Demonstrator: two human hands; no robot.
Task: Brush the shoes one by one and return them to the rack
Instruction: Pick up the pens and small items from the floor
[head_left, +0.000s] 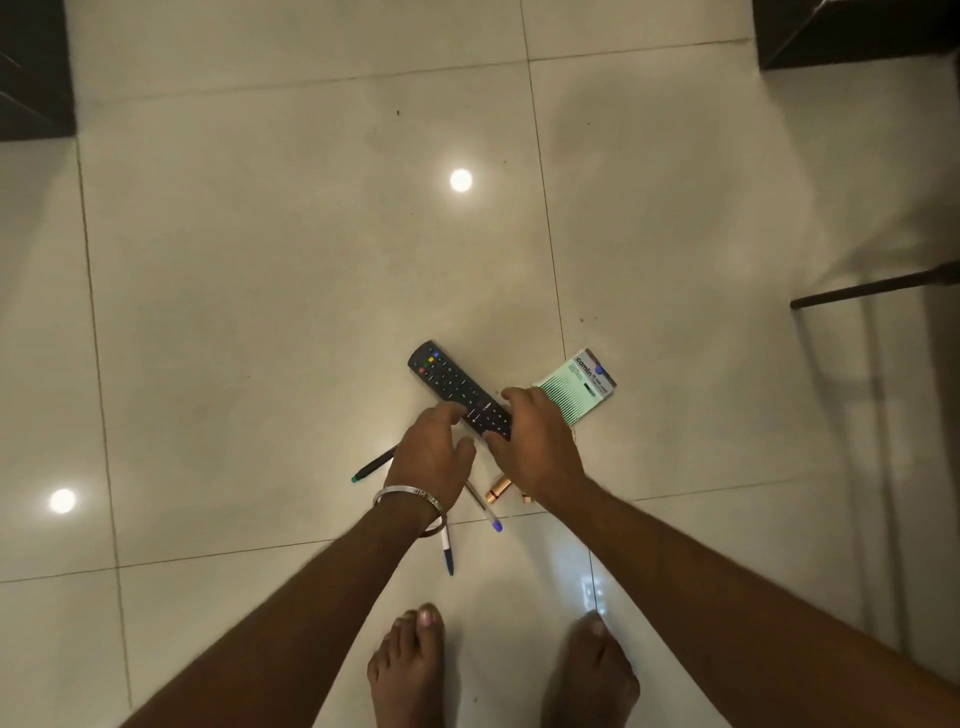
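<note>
No shoe, brush or rack shows in the head view. A black remote control (451, 382) lies slanted on the pale tiled floor (291, 291). Both my hands reach down to its near end. My left hand (430, 457), with a metal bangle on the wrist, touches the remote's left edge with relaxed fingers. My right hand (535, 439) holds the near end between its thumb and fingers.
A green and white Camlin box (584, 384) lies right of the remote. Three pens (371, 462) (488, 514) (448, 553) and a copper-coloured battery (498, 488) lie under my wrists. My bare feet (410, 670) stand below. Dark furniture (857, 31) and a thin dark leg (872, 288) are at right.
</note>
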